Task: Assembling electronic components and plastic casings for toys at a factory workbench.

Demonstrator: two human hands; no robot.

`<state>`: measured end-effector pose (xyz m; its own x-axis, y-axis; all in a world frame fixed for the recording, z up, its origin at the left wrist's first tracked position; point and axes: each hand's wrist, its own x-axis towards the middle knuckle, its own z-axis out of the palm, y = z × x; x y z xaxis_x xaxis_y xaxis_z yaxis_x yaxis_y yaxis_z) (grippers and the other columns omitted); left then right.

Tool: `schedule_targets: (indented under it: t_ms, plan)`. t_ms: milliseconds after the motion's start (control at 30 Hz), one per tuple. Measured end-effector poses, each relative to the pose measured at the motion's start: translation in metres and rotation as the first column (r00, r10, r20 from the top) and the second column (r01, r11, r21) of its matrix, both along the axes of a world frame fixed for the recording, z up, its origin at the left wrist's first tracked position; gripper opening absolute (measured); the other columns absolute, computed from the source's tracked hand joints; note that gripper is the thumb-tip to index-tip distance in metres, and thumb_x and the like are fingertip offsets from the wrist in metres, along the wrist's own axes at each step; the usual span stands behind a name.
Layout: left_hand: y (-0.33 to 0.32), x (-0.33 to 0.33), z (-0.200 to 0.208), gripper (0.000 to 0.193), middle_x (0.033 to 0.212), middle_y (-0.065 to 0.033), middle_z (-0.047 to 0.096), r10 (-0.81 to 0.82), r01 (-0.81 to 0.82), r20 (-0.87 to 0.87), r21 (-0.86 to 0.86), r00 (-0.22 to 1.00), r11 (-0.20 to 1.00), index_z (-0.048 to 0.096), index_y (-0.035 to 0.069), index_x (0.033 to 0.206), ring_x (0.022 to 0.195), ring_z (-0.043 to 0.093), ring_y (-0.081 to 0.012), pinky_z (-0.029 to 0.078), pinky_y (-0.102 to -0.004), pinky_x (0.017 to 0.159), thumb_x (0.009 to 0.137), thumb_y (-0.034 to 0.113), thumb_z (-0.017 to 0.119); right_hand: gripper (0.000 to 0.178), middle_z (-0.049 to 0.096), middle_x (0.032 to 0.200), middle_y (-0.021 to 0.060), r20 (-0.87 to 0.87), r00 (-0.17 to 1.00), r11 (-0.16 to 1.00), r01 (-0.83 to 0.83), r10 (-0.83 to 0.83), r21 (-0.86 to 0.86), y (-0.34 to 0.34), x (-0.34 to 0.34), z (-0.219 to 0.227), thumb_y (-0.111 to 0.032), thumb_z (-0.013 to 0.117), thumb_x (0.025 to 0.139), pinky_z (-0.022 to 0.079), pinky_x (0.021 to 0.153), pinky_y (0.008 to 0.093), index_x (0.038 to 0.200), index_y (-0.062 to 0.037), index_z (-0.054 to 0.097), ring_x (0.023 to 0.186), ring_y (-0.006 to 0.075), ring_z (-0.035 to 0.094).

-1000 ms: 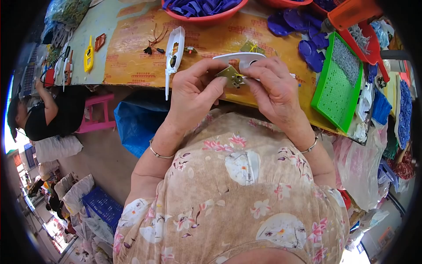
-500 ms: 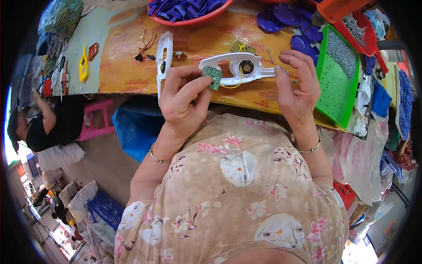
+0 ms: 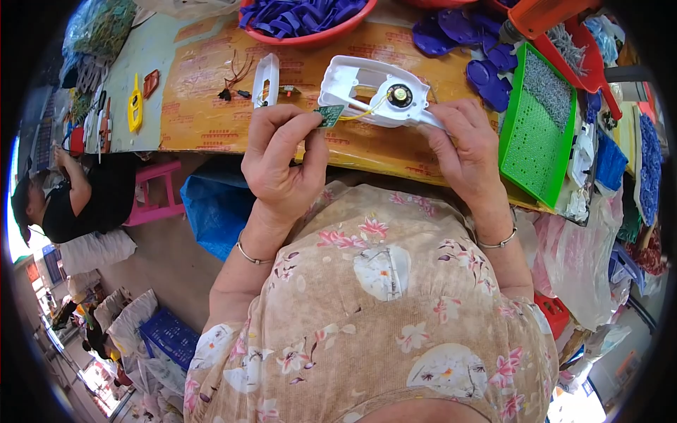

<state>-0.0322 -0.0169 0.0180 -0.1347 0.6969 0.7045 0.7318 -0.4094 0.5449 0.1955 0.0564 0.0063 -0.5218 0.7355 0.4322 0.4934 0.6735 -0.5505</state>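
A small green circuit board (image 3: 329,116) is pinched between the thumb and fingers of my left hand (image 3: 284,151). My right hand (image 3: 465,144) is closed on the narrow end of a white plastic housing (image 3: 342,74), which is tilted above the table. Inside the housing sits a round black part with a metallic centre (image 3: 399,96), perhaps a speaker. A yellow wire (image 3: 363,113) runs between the board and the housing. Beyond my left hand lies another white plastic shell (image 3: 266,74), with a small part on a board (image 3: 288,90) beside it.
A red basin of purple parts (image 3: 310,35) stands at the back. Purple pieces (image 3: 486,81) lie near a green tray of screws (image 3: 539,120), below an orange power tool (image 3: 539,17). Thin wires (image 3: 236,77) and a yellow tool (image 3: 135,104) lie left. A co-worker (image 3: 70,190) sits far left.
My right hand has closed on the housing's narrow end, and the housing has turned and tilted. My left hand has shifted slightly left, and the board is tipped to a flatter angle.
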Motion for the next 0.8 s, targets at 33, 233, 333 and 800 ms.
schedule_targets:
  t_ms: [33,233,333,800]
  plan:
    - [0.001,0.001,0.003,0.027,0.082,-0.0099,0.057,-0.003,0.003,0.001,0.006,1.0,1.0,0.065,0.001,0.088,0.071,0.058,-0.0205,0.048,-0.0261,0.061,0.066,-0.013,0.066,0.016,0.059,0.088,0.0105,-0.07,0.998,0.999,0.0,-0.003,-0.044,0.001,0.0,0.0,-0.005,0.065,0.08,0.043,0.069,0.0296,0.095,0.0002,0.063,0.081,0.0242,0.056]
    - [0.01,0.003,0.005,0.025,0.083,-0.0106,0.057,-0.03,0.033,-0.049,0.054,0.998,0.998,0.065,0.0,0.089,0.07,0.058,-0.0199,0.048,-0.0259,0.06,0.068,-0.011,0.068,0.012,0.057,0.079,0.0066,-0.214,0.966,0.98,0.114,-0.147,-0.162,0.0,-0.003,0.015,-0.009,0.06,0.088,0.04,0.062,0.0245,0.09,0.0024,0.062,0.071,0.0149,0.052]
    - [0.019,0.007,0.009,0.025,0.082,-0.0103,0.057,-0.068,0.07,-0.047,0.049,0.997,0.996,0.063,0.0,0.091,0.068,0.057,-0.0188,0.048,-0.0259,0.057,0.069,-0.01,0.069,0.016,0.055,0.071,0.0027,-0.223,0.96,0.97,0.122,-0.169,-0.211,0.005,-0.005,0.017,-0.012,0.057,0.091,0.038,0.057,0.0232,0.087,0.0028,0.062,0.063,0.0109,0.048]
    - [0.057,-0.029,0.035,0.014,0.075,-0.0067,0.058,-0.067,0.065,0.046,0.057,0.997,0.996,0.062,-0.001,0.09,0.061,0.058,-0.0127,0.047,-0.0235,0.056,0.077,-0.004,0.066,0.037,0.05,0.049,-0.0012,-0.37,0.925,0.612,-0.243,-0.088,-0.753,0.036,-0.017,0.049,-0.026,0.056,0.09,0.029,0.041,0.0209,0.066,0.0005,0.065,0.043,0.0039,0.042]
